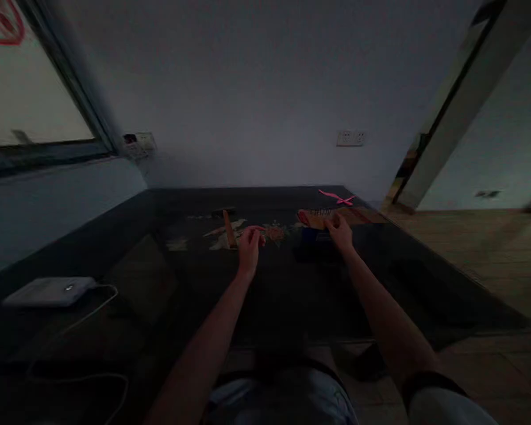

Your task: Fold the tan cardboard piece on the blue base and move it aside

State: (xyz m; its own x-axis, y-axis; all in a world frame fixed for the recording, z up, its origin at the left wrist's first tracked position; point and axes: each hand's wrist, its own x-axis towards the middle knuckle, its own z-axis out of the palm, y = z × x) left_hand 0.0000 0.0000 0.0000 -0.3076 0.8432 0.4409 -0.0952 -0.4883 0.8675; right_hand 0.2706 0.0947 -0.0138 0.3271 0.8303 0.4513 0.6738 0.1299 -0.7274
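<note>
Pinching the near edge of the brown piece (358, 216) in our right hand (340, 231), we see it in the head view, above something blue (315, 235) on the desk (274, 295). Our left hand (250, 245), fingers curled narrow, is at a red strip (255, 228); we cannot tell if it grips it.

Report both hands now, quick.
Left hand: fingers curled at the pinkish-red strip; grip cannot be told.
Right hand: fingers closed on the brown piece.

White cable (126, 386) cut off below, grip of left hand (248, 249) unclear
</note>
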